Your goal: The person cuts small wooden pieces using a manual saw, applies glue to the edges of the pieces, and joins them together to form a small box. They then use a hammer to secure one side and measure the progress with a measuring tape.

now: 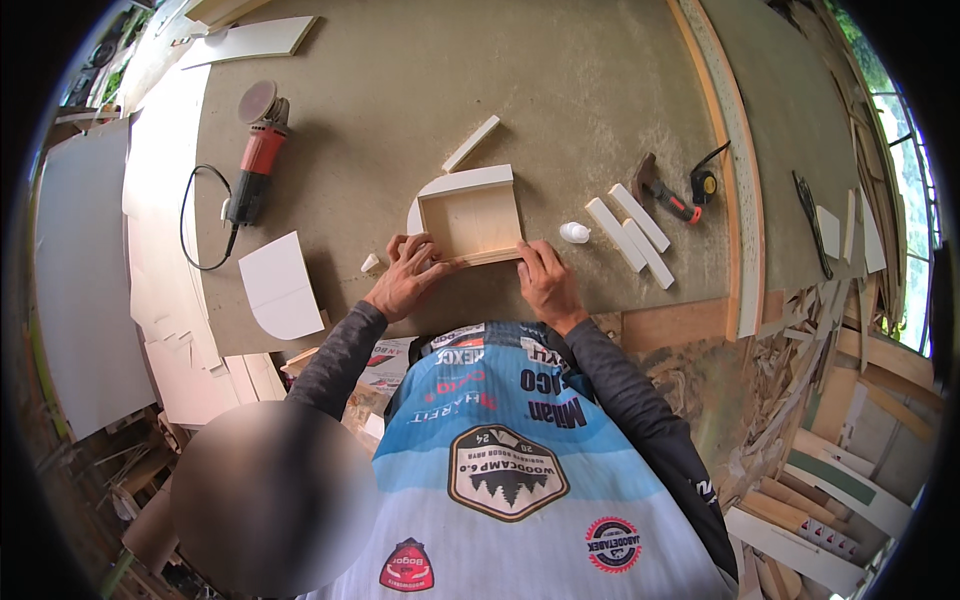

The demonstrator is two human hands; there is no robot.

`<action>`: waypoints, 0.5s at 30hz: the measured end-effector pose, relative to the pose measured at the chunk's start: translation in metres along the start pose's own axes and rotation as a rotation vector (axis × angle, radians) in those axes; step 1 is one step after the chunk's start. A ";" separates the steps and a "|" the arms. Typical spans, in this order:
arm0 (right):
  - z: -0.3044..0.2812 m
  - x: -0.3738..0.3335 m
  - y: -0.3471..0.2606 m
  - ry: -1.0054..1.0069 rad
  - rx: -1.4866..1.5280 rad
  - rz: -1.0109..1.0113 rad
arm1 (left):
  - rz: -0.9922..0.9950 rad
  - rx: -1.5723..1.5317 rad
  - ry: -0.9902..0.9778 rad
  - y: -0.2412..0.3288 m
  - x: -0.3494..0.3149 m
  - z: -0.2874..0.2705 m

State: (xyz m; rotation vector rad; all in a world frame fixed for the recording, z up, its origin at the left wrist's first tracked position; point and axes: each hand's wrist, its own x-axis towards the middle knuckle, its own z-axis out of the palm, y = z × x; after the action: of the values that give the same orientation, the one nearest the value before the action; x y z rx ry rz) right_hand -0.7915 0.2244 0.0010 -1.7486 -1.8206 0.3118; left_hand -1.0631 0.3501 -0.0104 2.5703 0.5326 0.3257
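Note:
A small open wooden box (470,222) lies on the workbench in front of me, with a white far side and a bare wood inside. My left hand (402,277) grips its near left corner, fingers bent over the edge. At the near right corner, my right hand (550,286) pinches the end of the thin wooden strip (488,257) that forms the near side. Part of a rounded white panel (415,217) shows along the box's left. Just right of the right hand lies a small white bottle (574,232). A little pale cone-shaped piece (370,262) rests beside the left hand.
Several white strips (638,246) lie to the right, near a hammer (665,192) and tape measure (704,185). An angle grinder (262,150) with its cord and a curved white panel (282,288) are on the left. A long wooden rail (722,130) borders the right.

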 end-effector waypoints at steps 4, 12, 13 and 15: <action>0.002 -0.001 0.000 -0.025 -0.058 -0.028 | 0.008 -0.005 0.015 0.000 -0.007 0.008; 0.005 -0.004 0.003 -0.027 -0.127 -0.094 | 0.046 0.048 0.001 -0.005 -0.009 0.014; 0.005 -0.005 0.003 -0.027 -0.140 -0.101 | 0.036 0.038 -0.001 -0.005 -0.011 0.017; 0.004 -0.001 0.003 -0.027 -0.158 -0.141 | 0.020 0.045 -0.011 -0.008 -0.013 0.021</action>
State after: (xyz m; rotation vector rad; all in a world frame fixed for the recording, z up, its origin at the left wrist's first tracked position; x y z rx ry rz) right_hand -0.7908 0.2242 -0.0041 -1.7157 -2.0236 0.1385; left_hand -1.0707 0.3420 -0.0340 2.6210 0.5165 0.3090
